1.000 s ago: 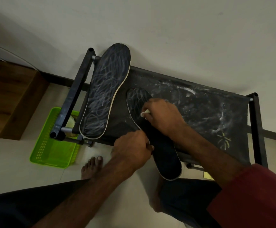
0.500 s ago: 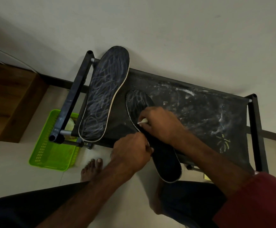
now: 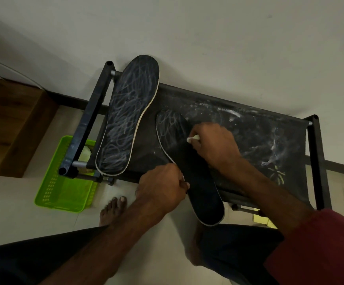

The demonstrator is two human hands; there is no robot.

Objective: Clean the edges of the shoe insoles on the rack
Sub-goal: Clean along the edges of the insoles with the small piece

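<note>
Two hands share it: my left hand [image 3: 163, 188] pinches the near insole [image 3: 201, 194], which overhangs the rack [image 3: 259, 128], while my right hand [image 3: 215, 145], pinching a white wad [image 3: 193, 138], should rub steadily along its rim.

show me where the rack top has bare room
Widest bare patch: chalk-smeared black fabric rack top between the right hand, pinching a small white piece, and the right frame post. A narrow strip separates the scribbled black insole from the darker insole. Crowded mid-rack, where the left hand grips that insole.
</note>
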